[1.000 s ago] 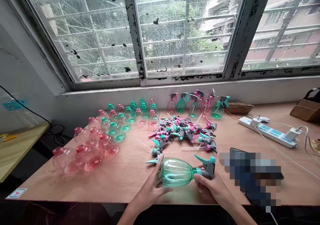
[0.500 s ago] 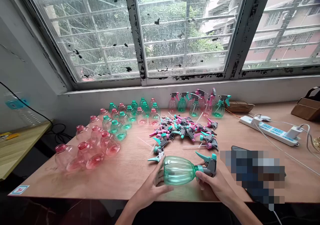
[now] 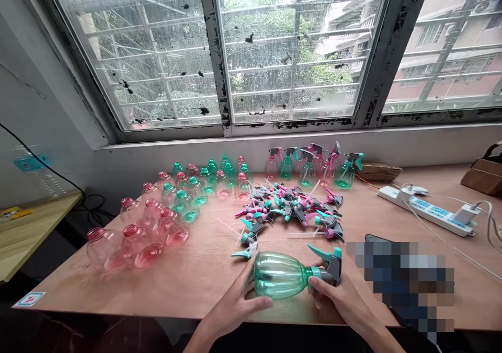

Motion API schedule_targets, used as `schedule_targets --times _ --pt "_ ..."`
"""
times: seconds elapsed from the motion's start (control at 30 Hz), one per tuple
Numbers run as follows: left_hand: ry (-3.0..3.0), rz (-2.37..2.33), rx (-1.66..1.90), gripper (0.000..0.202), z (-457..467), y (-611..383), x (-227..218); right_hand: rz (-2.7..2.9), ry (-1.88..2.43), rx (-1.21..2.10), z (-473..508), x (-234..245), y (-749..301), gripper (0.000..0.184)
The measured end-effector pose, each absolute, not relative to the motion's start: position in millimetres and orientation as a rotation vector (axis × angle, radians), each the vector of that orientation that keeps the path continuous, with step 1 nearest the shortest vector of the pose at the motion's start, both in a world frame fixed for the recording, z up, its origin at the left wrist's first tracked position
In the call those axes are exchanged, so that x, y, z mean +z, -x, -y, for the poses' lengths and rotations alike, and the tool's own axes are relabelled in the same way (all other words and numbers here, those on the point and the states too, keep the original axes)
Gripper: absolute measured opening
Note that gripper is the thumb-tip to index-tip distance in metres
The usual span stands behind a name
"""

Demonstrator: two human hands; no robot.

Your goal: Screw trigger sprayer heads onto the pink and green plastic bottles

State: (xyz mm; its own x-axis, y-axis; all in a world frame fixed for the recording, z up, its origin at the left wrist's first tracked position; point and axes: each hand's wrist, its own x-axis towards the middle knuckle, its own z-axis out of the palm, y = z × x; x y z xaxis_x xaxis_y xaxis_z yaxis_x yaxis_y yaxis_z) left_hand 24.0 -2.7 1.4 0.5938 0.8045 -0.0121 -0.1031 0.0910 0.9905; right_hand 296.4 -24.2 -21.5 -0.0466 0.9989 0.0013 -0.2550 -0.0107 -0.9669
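A green see-through spray bottle (image 3: pixel 280 275) lies sideways between my hands, just above the table's front part. My left hand (image 3: pixel 239 303) cups its base end, thumb below and fingers behind. At the neck, my right hand (image 3: pixel 333 295) grips the teal collar of the grey and teal spray head (image 3: pixel 332 269), which sits on the bottle. Beyond the bottle lies a heap of loose spray heads (image 3: pixel 290 204) in pink, teal and grey, with thin clear tubes. Open bottles without heads, pink ones (image 3: pixel 104 248) and green ones (image 3: pixel 182 204), stand to the left.
Several bottles with heads fitted (image 3: pixel 308 167) stand along the wall under the window. On the right are a white power strip (image 3: pixel 427 209) with cables, a blurred-out dark object (image 3: pixel 408 274) and a brown box (image 3: pixel 484 172). The table's front edge runs below my hands.
The bottle has shifted slightly down and tilts a little more in view. Both hands keep their hold on the bottle and its neck. The camera view has moved slightly.
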Motion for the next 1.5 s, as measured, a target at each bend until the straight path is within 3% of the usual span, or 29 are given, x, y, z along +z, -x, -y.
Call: schedule_targets --times 0.27,0.53,0.9,1.17,1.5 --pt "-1.338 -0.704 0.76 0.115 4 -25 3 1.056 0.998 1.352 24 -11 -295 0.052" --pt "-1.329 -0.688 0.753 0.103 3 -25 0 1.05 0.998 1.353 24 -12 -294 0.052" --pt "-1.359 -0.742 0.787 0.118 4 -26 0 1.027 0.985 1.373 22 -22 -297 0.045" --pt "-1.335 -0.698 0.746 0.102 1 -26 -1 1.025 0.976 1.381 23 -24 -298 0.044" --pt "-1.347 -0.7 0.74 0.116 3 -24 -2 1.017 0.973 1.389 22 -25 -298 0.045"
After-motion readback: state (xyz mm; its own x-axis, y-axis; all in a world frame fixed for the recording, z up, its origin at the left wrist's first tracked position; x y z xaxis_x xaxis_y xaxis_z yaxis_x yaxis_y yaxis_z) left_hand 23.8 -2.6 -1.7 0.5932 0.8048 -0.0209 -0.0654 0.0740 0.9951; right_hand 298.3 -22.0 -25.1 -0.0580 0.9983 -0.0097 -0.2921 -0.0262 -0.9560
